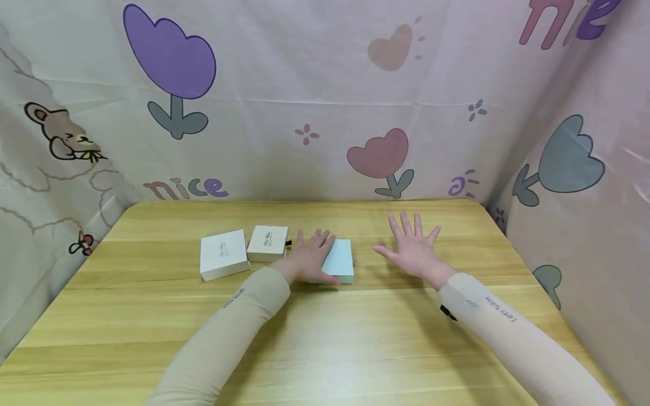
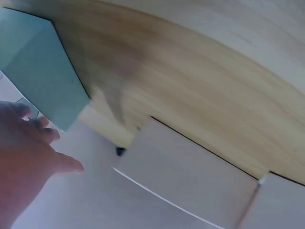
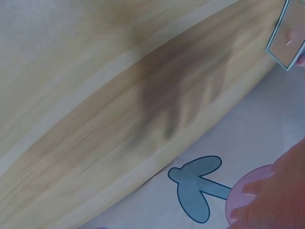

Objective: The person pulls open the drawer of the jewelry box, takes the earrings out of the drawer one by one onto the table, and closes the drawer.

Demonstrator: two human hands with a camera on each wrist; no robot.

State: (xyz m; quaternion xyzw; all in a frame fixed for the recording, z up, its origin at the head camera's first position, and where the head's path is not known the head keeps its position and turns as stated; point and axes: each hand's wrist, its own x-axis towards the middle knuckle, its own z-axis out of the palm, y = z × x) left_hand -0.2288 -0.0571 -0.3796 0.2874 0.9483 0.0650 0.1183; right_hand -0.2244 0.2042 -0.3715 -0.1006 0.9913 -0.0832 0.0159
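A light blue box (image 1: 339, 258) lies near the middle of the table. My left hand (image 1: 307, 260) reaches over its left part, fingers spread toward the back and thumb along the front edge. In the left wrist view the same blue box (image 2: 43, 67) stands beside the hand (image 2: 28, 157). The right wrist view shows the box's brown end (image 3: 290, 36) with a teal border and a small tab. My right hand (image 1: 413, 252) hovers right of the box with fingers spread wide, holding nothing.
Two white boxes with small dark print sit left of the blue one: a larger box (image 1: 223, 254) and a smaller box (image 1: 268, 242) with a black tab (image 1: 289, 243). A printed curtain (image 1: 284, 141) hangs behind and along both sides of the wooden table (image 1: 345, 349).
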